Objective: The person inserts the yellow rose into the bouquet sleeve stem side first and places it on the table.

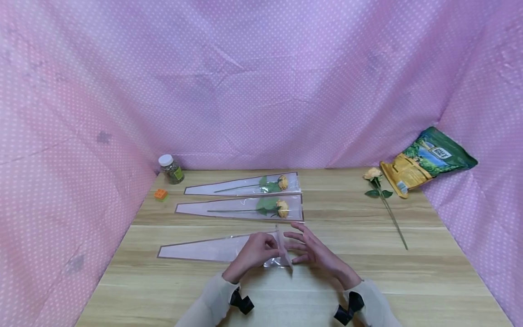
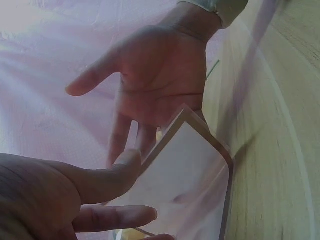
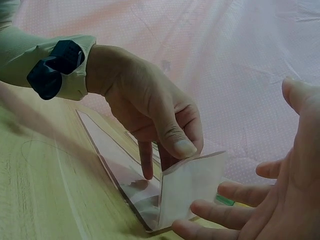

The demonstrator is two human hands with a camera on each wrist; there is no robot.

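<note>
Head view: the flower wrapper (image 1: 204,249) is laid at six o'clock from two wrapped roses (image 1: 282,209), its folded-back mouth pinched in the grip of the left hand (image 1: 258,250); the right hand (image 1: 316,254) is spread. Tearing might be caused by uneven pulling.

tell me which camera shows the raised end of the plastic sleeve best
The right wrist view: the raised end faces it, with the left hand pinching the top edge. The left wrist view shows its corner close up, partly behind that hand; the head view catches it nearly edge-on.
</note>
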